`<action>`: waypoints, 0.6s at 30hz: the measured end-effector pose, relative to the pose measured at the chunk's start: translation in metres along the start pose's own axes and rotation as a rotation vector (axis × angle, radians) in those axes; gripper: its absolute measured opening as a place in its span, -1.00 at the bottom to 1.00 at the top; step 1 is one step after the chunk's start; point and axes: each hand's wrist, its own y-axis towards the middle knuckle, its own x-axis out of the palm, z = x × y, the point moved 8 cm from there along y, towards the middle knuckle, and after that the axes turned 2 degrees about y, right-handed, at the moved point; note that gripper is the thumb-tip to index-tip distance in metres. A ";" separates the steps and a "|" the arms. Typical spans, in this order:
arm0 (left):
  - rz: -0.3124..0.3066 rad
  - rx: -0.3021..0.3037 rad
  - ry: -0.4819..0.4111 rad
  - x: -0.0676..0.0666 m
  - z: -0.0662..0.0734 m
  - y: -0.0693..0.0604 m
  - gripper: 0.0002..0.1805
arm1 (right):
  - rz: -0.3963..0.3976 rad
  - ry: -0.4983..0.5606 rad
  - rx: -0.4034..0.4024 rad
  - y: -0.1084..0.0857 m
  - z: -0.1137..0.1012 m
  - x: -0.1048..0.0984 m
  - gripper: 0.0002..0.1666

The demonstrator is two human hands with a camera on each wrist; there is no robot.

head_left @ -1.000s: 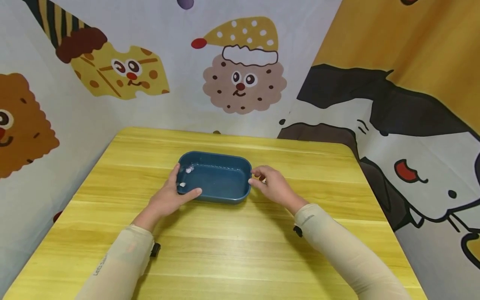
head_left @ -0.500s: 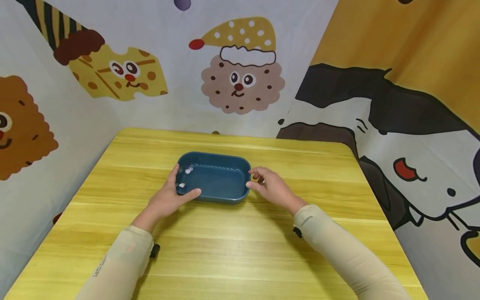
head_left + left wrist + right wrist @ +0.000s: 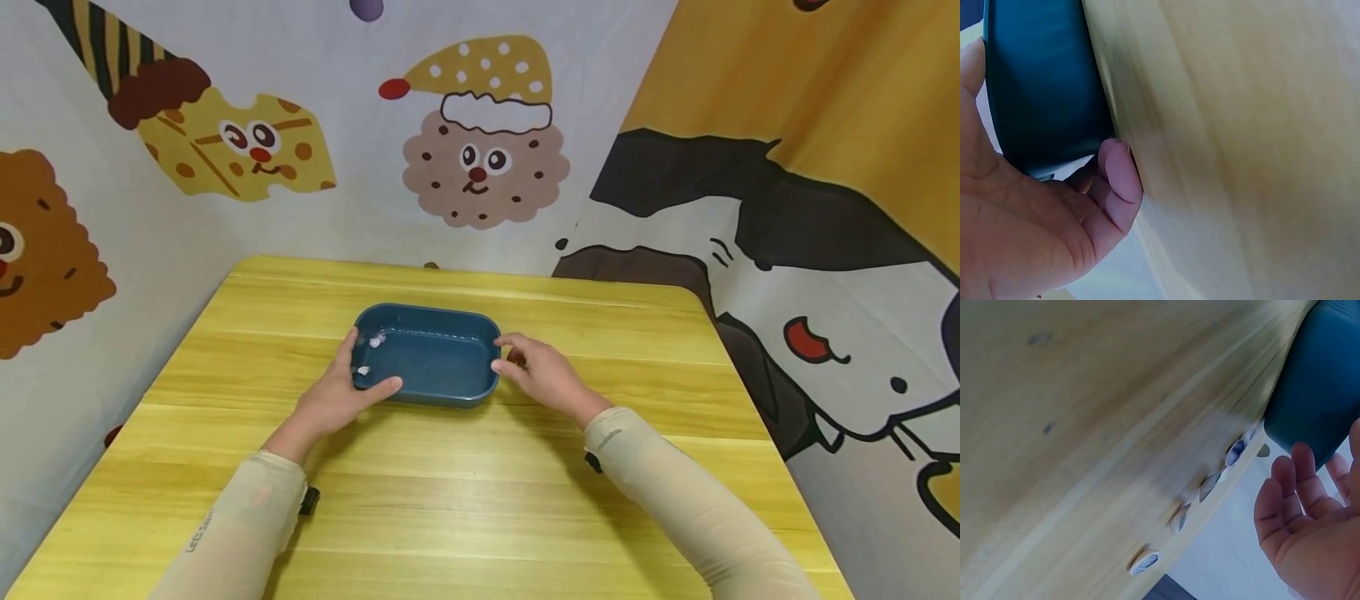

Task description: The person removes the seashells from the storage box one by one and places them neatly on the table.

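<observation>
A dark blue-green rectangular dish (image 3: 438, 362) is on the wooden table in the head view. Small whitish pieces (image 3: 377, 340) lie at its left end, too small to identify. My left hand (image 3: 330, 402) grips that end, its thumb along the near side and its fingers at the left wall. Lower fingers curl beside the dish (image 3: 1041, 81) in the left wrist view. At the opposite end, my right hand (image 3: 547, 375) touches the wall with thumb and forefinger. Its other fingers are loosely bent in the right wrist view, close to the dish (image 3: 1319, 381).
The yellow wood table (image 3: 450, 500) reaches back to a cartoon-printed cloth (image 3: 330, 225). Along the table edge in the right wrist view are several small, pale, shell-like shapes (image 3: 1144, 561); the head view does not show them.
The right hand's fingers have shifted very slightly inward at the dish's right end. The dish and left hand stay almost where they were; the head view has moved a little.
</observation>
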 end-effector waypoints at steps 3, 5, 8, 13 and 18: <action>-0.003 0.003 0.001 0.000 0.001 -0.001 0.39 | 0.000 -0.050 0.003 0.000 -0.001 0.001 -0.41; -0.003 0.004 0.002 0.000 0.002 -0.001 0.40 | -0.001 -0.087 -0.001 0.000 -0.001 0.001 -0.42; -0.003 0.003 0.003 0.000 0.002 -0.002 0.41 | 0.003 -0.122 -0.007 0.000 -0.001 0.003 -0.43; -0.003 -0.001 0.002 0.000 0.002 -0.001 0.42 | 0.016 -0.137 -0.012 0.000 0.000 0.004 -0.43; -0.003 -0.004 -0.004 0.001 -0.001 0.000 0.41 | 0.019 -0.125 -0.009 -0.001 0.000 0.004 -0.44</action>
